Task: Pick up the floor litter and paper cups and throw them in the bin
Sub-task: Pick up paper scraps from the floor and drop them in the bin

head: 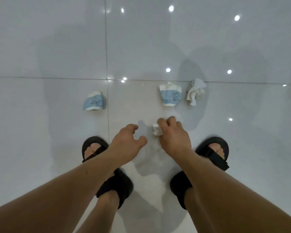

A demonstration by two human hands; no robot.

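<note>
The head camera looks straight down at a shiny floor made of big, smooth, pale grey tiles. Thin dark lines run between the tiles, and small round spots of light shine on them.

The right hand is low, just in front of the feet. Its fingers are curled round a small paper ball, which is white and all scrunched up. Part of the ball pokes out at the left side of the hand. You cannot tell if the ball is touching the floor.

The left hand is just beside it, at 9 o'clock from the ball. Its fingers are bent loosely and it holds nothing.

From the hands, a squashed left cup lies on the floor at 10 o'clock. It is paper, blue and white, with a little octopus picture. The right cup lies at 12 o'clock, with the same colours and picture, and its top is crushed and bent. A crumpled tissue, white and wrinkly, lies just beside that cup at 1 o'clock.

At 6 o'clock from the hands, two feet wear black sandals with thick, soft-looking straps.
</note>
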